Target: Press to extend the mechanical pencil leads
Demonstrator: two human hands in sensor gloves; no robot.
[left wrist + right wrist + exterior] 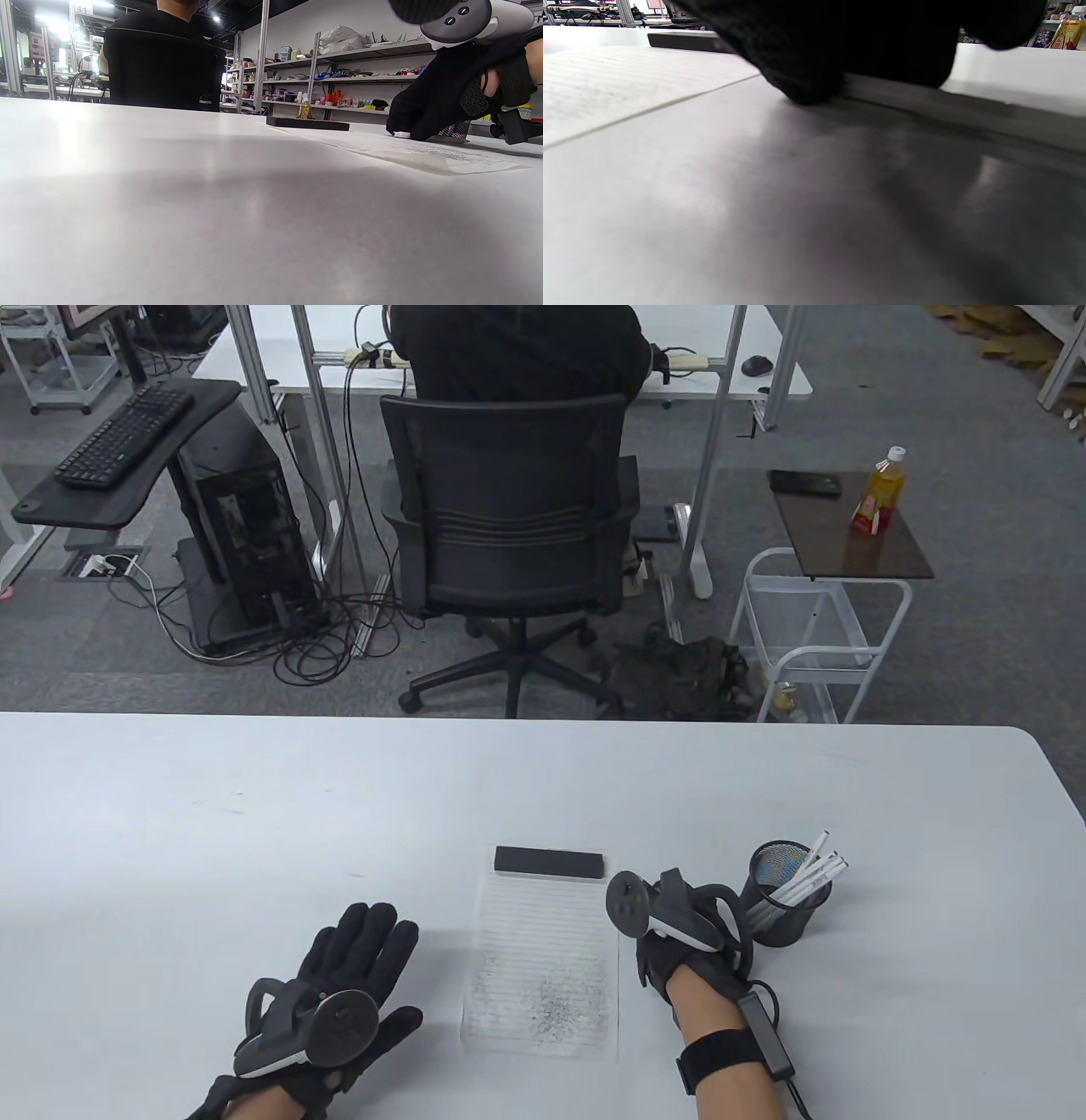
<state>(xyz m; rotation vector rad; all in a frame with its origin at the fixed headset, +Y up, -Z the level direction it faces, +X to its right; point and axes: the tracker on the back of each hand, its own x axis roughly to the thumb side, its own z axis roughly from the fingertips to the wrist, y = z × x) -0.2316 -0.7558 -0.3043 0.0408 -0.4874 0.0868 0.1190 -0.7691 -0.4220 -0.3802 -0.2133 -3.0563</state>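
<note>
My right hand [679, 954] holds a white pencil [401, 134] against the table beside the scribbled lined paper [543, 959], my left hand [344, 984] flat, fingers spread; no writing legible.

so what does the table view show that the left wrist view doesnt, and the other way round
Only the table view shows the left hand resting flat on the table, and the mesh pen cup holding white mechanical pencils beside the right hand.

Only the left wrist view shows a white tip with a blue band poking out under the right hand at table level; it looks like a pencil end, but I cannot be sure.

Both show the right hand, the lined paper with its pencil marks, and the black bar at its top edge.
</note>
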